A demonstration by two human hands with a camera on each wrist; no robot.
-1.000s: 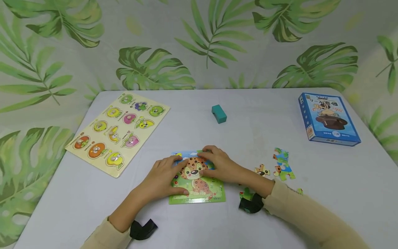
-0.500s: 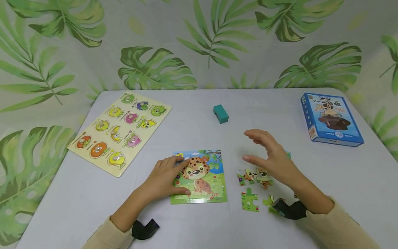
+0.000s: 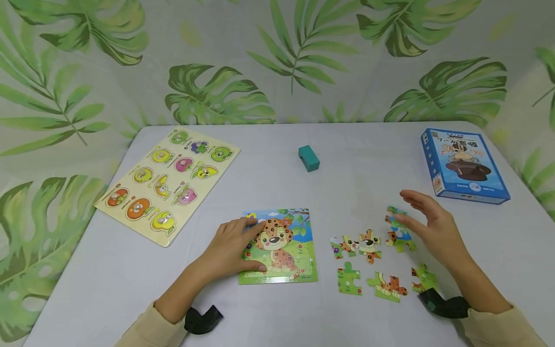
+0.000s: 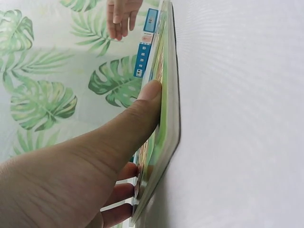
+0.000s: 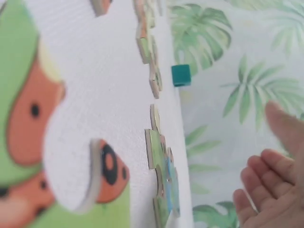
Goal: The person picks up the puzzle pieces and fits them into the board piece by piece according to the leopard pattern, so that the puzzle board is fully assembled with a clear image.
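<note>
A small square leopard puzzle (image 3: 301, 248) lies in its tray at the middle of the table. My left hand (image 3: 231, 248) rests on its left part; in the left wrist view the thumb (image 4: 151, 90) presses on the face near the tray's edge. Right of it lie loose jigsaw pieces: a green one (image 3: 348, 282), a pair with animal faces (image 3: 368, 246), a spotted one (image 3: 388, 289), and others under my right hand. My right hand (image 3: 438, 236) hovers beside the blue-green joined pieces (image 3: 401, 231), fingers relaxed and nothing in them.
A fruit peg board (image 3: 143, 197) lies at the back left. The teal block (image 3: 309, 158) sits towards the back middle. At the back right is a blue game box (image 3: 466, 166). Leaf-print cloth (image 3: 299, 58) hangs behind the table.
My right hand has lifted off the leopard puzzle and moved right, over the loose pieces, uncovering the puzzle's right side. My left hand has stayed on the puzzle.
</note>
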